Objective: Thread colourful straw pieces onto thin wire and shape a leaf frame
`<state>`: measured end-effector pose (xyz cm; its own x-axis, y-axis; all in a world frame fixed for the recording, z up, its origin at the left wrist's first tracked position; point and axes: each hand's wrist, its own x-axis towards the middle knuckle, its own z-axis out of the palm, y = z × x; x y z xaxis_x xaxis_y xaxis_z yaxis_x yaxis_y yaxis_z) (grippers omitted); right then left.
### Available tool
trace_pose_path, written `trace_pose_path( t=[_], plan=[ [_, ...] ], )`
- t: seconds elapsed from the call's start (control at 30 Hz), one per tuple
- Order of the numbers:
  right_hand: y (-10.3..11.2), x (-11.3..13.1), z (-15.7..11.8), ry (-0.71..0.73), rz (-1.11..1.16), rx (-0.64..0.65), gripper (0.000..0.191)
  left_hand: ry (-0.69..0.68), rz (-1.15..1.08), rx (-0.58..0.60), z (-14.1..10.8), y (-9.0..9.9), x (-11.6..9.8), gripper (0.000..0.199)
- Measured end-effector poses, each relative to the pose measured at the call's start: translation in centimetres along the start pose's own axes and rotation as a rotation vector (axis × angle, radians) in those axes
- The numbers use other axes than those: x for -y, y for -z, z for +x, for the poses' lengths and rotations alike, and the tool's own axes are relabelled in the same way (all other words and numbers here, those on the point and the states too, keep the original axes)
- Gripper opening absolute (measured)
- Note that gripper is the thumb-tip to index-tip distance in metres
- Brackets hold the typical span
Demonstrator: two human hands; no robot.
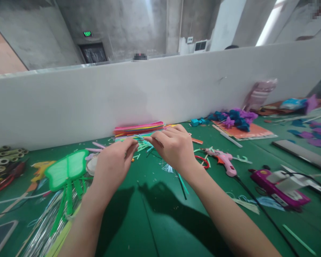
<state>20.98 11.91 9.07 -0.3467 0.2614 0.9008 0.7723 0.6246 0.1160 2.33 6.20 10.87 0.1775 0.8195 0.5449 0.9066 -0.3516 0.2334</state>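
White wall [149, 92]: It stands along the far side of the table.
Green table [155, 178]: It lies under both hands, with lots of craft bits on it.
Left hand [112, 160]: It is up over the table. Its thumb and fingertips are together. Whether they pinch the strip is too blurry to tell.
Right hand [175, 145]: Its fingers are bent, and its thumb and fingertips pinch the strip.
Green shape [66, 169]: It is puffy, with green tails, just beside the left arm.
Power strip [279, 191]: It is purple, on the right, with white plugs in it.
Flowers [234, 119]: Purple and blue ones sit on an orange sheet [259, 132].
Fuzzy sticks [139, 128]: Pink, red and yellow ones lie by the wall.
Glue gun [226, 161]: It is pink and lies right of the right hand.
Strip [142, 137]: It is thin and blue-green, between the two hands' fingertips.
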Motion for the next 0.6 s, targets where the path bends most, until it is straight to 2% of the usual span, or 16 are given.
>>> trace_pose_path(
  t=[0.13, 0.23, 0.43, 0.6],
  plan=[
    [0.0, -0.4, 0.0, -0.021, -0.004, 0.018, 0.042, -0.11, 0.043, 0.038, 0.0, 0.1, 0.7, 0.018],
    [0.0, -0.6, 0.0, -0.005, 0.001, 0.053, 0.041, -0.184, 0.05, 0.01, 0.1, 0.2, 1.3, 0.015],
    [0.1, -0.8, 0.1, 0.064, 0.026, 0.119, 0.035, -0.255, 0.108, -0.029, 0.1, -0.2, 1.8, 0.014],
    [0.2, -0.7, 0.2, 0.06, 0.041, 0.149, 0.034, -0.31, 0.126, -0.052, 0.1, -0.6, 1.8, 0.014]
  ],
)
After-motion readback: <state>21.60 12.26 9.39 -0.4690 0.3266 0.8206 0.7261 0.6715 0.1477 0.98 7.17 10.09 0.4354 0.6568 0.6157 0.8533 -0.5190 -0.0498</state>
